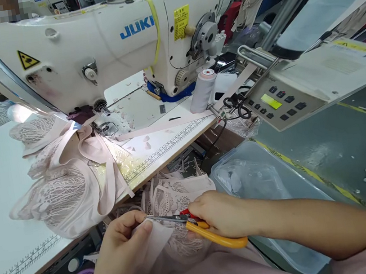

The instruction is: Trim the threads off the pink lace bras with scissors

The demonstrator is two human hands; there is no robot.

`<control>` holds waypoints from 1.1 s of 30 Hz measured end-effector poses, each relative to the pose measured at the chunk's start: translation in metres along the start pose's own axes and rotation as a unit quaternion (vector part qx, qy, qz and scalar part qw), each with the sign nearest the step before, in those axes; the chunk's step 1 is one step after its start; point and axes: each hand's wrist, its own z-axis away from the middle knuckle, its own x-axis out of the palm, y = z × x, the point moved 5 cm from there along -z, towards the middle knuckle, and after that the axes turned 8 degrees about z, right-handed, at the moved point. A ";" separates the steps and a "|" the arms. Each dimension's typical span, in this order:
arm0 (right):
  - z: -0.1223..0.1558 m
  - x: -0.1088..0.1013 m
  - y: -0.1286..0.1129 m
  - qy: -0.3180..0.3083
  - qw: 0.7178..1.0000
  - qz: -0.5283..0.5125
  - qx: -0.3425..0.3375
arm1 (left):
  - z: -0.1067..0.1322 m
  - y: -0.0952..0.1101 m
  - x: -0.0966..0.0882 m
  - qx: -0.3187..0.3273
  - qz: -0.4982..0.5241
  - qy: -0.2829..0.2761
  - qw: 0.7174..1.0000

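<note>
Left fingers (pixel 129 218): pinched closed on my cloth (pixel 159 237)
Right fingers (pixel 201 203): curled round my scissors (pixel 214 237), blades (pixel 169 218) pointing left

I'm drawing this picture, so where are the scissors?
In the head view, the scissors are low in the middle, in the right hand, pointing toward the left hand and its white cloth.

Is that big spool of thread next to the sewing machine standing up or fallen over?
Standing up: the spool of thread has its wide base down on the sewing table and its narrower top pointing up.
</note>
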 end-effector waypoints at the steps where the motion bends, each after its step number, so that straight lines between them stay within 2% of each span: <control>1: -0.001 0.000 0.001 0.001 1.000 -0.005 -0.002 | 0.000 0.000 0.000 -0.002 0.000 -0.002 1.000; 5: 0.000 -0.004 0.007 0.033 0.998 -0.057 -0.005 | 0.001 0.004 0.000 0.000 -0.004 -0.004 1.000; 9: 0.002 -0.014 0.011 0.135 0.984 -0.118 0.014 | 0.002 0.006 -0.005 -0.003 -0.020 0.014 1.000; 11: 0.001 -0.016 0.009 0.160 0.978 -0.131 0.010 | 0.003 0.008 -0.008 0.002 -0.025 0.028 0.999; 18: -0.002 -0.004 -0.004 0.116 0.993 -0.026 0.002 | 0.004 0.020 -0.012 0.097 -0.079 0.066 0.990; 22: -0.002 0.001 -0.003 0.098 0.995 0.003 0.015 | 0.001 0.013 -0.015 0.071 -0.101 0.051 0.991; 25: -0.002 0.001 -0.003 0.097 0.995 0.011 0.021 | -0.001 0.011 -0.016 0.081 -0.102 0.046 0.990; 33: 0.000 -0.002 -0.006 0.069 0.997 0.000 0.039 | 0.002 0.017 -0.014 0.085 -0.101 0.075 0.988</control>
